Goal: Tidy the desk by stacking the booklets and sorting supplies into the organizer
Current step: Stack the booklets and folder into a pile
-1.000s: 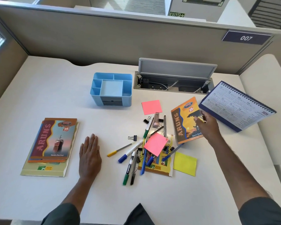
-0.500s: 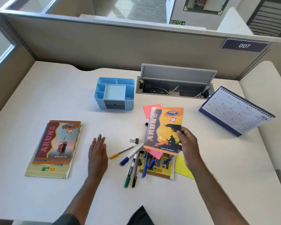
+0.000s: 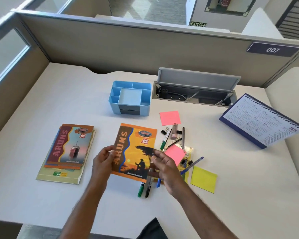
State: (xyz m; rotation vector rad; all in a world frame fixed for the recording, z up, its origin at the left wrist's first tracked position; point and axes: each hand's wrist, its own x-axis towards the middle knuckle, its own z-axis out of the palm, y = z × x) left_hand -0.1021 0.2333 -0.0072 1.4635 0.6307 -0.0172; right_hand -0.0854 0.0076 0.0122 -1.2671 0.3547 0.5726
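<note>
Both hands, left hand (image 3: 103,158) and right hand (image 3: 164,167), pinch the orange booklet (image 3: 134,150) by its side edges above the desk (image 3: 41,104).

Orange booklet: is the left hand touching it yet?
Touching. The head view shows the left hand with fingers on the left edge of the orange booklet.

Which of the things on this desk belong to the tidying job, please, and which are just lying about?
Job: orange booklet in both hands, booklet stack, blue organizer, pens and clips, sticky notes.
Lying about: desk calendar, cable box.
</note>
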